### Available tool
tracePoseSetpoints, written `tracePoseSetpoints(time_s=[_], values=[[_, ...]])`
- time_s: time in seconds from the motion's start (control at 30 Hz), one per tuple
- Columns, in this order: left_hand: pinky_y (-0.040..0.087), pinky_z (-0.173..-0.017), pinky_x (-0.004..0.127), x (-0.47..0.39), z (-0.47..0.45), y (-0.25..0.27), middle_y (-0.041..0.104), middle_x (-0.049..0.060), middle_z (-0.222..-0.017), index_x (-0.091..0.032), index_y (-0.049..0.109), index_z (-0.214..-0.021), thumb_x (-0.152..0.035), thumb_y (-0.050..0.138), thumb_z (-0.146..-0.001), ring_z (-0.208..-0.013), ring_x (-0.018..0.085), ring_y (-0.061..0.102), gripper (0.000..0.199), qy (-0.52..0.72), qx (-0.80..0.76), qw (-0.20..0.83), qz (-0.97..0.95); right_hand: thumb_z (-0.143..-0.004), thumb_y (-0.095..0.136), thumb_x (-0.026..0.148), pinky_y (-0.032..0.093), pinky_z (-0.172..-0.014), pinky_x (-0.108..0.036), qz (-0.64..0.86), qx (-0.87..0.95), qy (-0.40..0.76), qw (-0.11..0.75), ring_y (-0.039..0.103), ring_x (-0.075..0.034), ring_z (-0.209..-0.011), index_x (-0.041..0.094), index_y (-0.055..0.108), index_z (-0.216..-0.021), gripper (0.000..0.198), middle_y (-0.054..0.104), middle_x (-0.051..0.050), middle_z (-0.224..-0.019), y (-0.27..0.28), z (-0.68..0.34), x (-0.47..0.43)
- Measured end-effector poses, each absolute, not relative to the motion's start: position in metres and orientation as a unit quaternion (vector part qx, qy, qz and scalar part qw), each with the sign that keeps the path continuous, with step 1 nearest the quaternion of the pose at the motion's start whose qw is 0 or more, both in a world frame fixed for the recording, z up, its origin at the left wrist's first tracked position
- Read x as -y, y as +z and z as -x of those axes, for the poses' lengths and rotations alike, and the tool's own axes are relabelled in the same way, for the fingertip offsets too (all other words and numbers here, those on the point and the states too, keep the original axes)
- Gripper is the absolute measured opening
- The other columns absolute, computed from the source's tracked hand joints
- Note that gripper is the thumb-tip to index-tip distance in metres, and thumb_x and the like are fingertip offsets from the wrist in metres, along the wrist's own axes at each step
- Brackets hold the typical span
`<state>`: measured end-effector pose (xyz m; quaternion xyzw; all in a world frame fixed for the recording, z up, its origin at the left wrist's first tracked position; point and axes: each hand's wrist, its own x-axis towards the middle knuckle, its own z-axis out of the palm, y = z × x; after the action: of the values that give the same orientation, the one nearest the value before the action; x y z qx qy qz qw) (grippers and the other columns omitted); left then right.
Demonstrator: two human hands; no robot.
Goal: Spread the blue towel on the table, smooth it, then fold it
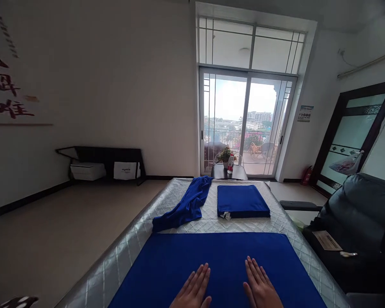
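Note:
A blue cloth [224, 256] is spread flat over the near end of the table. My left hand [194, 291] lies palm down on it, fingers stretched out and close together. To its right, my right hand [259, 284] also rests flat on the cloth, with straight fingers. Neither hand holds anything. Beyond the spread cloth sits a neat stack of folded blue cloths [240, 199], white tags showing at its front left corner. Left of the stack, a crumpled blue cloth [188, 205] trails across the table and touches or nearly touches the spread cloth's far edge.
The table has a silvery quilted cover [131, 248]. Past its far end stands a small dark table [218, 173] with a potted plant [225, 155] and a bottle [230, 164]. A black armchair [359, 214] is close on the right. A black bench [109, 156] stands by the left wall.

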<state>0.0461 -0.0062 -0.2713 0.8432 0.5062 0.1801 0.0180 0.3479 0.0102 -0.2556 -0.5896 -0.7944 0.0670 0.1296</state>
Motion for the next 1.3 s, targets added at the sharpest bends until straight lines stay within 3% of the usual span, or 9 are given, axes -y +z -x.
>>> tracePoseSetpoints(time_s=[0.07, 0.13, 0.23, 0.3, 0.5, 0.7, 0.9, 1.07, 1.3], values=[[0.042, -0.117, 0.048, -0.019, -0.068, -0.242, 0.025, -0.002, -0.161, -0.036, -0.008, -0.151, -0.048, 0.032, -0.101, -0.145, 0.027, 0.033, 0.065, 0.189, -0.483, 0.024, -0.855, -0.099, 0.014, 0.053, 0.023, -0.122, -0.04, 0.557, 0.814, 0.081, 0.142, 0.019, -0.022, -0.148, 0.027, 0.016, -0.155, 0.061, 0.017, 0.007, -0.16, -0.223, -0.313, -0.028], [0.037, -0.119, 0.048, -0.047, -0.09, -0.223, 0.031, 0.006, -0.16, -0.027, 0.007, -0.156, -0.042, 0.028, -0.103, -0.146, 0.025, 0.031, 0.059, 0.194, -0.475, 0.015, -0.858, -0.101, 0.018, 0.042, 0.02, -0.123, -0.041, 0.542, 0.826, 0.087, 0.131, 0.018, -0.022, -0.149, 0.018, 0.023, -0.155, 0.059, 0.02, -0.002, -0.161, -0.202, -0.283, -0.049], [0.037, -0.118, 0.05, -0.087, -0.115, -0.22, 0.045, 0.014, -0.153, -0.017, 0.033, -0.152, -0.031, 0.026, -0.104, -0.144, 0.026, 0.036, 0.051, 0.189, -0.484, -0.008, -0.854, -0.098, 0.028, 0.029, 0.017, -0.123, -0.041, 0.541, 0.832, 0.076, 0.095, 0.019, -0.024, -0.149, 0.011, 0.025, -0.154, 0.059, 0.021, -0.009, -0.162, -0.2, -0.256, -0.082], [0.038, -0.117, 0.05, -0.105, -0.123, -0.232, 0.049, 0.017, -0.151, -0.013, 0.039, -0.149, -0.028, 0.027, -0.103, -0.143, 0.027, 0.039, 0.05, 0.188, -0.509, -0.016, -0.84, -0.096, 0.032, 0.027, 0.016, -0.123, -0.042, 0.544, 0.833, 0.062, 0.081, 0.02, -0.025, -0.149, 0.01, 0.023, -0.155, 0.061, 0.018, -0.01, -0.162, -0.213, -0.25, -0.099], [0.035, -0.118, 0.049, -0.121, -0.121, -0.269, 0.044, 0.016, -0.154, -0.015, 0.031, -0.153, -0.032, 0.029, -0.103, -0.145, 0.025, 0.036, 0.053, 0.217, -0.529, 0.006, -0.821, -0.097, 0.03, 0.028, 0.016, -0.123, -0.045, 0.534, 0.839, 0.048, 0.092, 0.018, -0.025, -0.15, 0.013, 0.016, -0.156, 0.063, 0.016, -0.008, -0.163, -0.243, -0.252, -0.117], [0.033, -0.119, 0.05, -0.125, -0.12, -0.272, 0.038, 0.014, -0.158, -0.017, 0.02, -0.156, -0.032, 0.029, -0.103, -0.146, 0.026, 0.034, 0.056, 0.232, -0.525, 0.017, -0.819, -0.097, 0.029, 0.028, 0.013, -0.123, -0.046, 0.529, 0.842, 0.063, 0.087, 0.016, -0.025, -0.15, 0.012, 0.011, -0.156, 0.064, 0.011, -0.01, -0.164, -0.239, -0.251, -0.12], [0.033, -0.119, 0.048, -0.117, -0.122, -0.258, 0.041, 0.015, -0.156, -0.013, 0.028, -0.153, -0.036, 0.024, -0.104, -0.146, 0.024, 0.033, 0.055, 0.208, -0.54, 0.028, -0.815, -0.098, 0.028, 0.033, 0.012, -0.123, -0.043, 0.536, 0.837, 0.063, 0.09, 0.015, -0.025, -0.15, 0.013, 0.014, -0.156, 0.063, 0.012, -0.009, -0.164, -0.23, -0.252, -0.112], [0.03, -0.121, 0.047, -0.111, -0.109, -0.252, 0.035, 0.014, -0.159, -0.012, 0.03, -0.153, -0.048, 0.022, -0.103, -0.148, 0.025, 0.028, 0.062, 0.171, -0.568, 0.03, -0.804, -0.1, 0.018, 0.035, 0.013, -0.123, -0.041, 0.555, 0.821, 0.078, 0.109, 0.015, -0.021, -0.15, 0.012, 0.021, -0.155, 0.059, 0.017, -0.008, -0.163, -0.227, -0.255, -0.104], [0.028, -0.12, 0.046, -0.099, -0.007, -0.246, 0.035, 0.013, -0.159, -0.012, 0.035, -0.151, -0.05, 0.025, -0.101, -0.147, 0.025, 0.03, 0.064, 0.131, -0.634, 0.012, -0.762, -0.098, 0.019, 0.042, 0.016, -0.123, -0.041, 0.638, 0.761, 0.048, 0.105, 0.019, -0.02, -0.15, 0.011, 0.028, -0.153, 0.064, 0.026, -0.006, -0.161, -0.238, -0.338, -0.104]])
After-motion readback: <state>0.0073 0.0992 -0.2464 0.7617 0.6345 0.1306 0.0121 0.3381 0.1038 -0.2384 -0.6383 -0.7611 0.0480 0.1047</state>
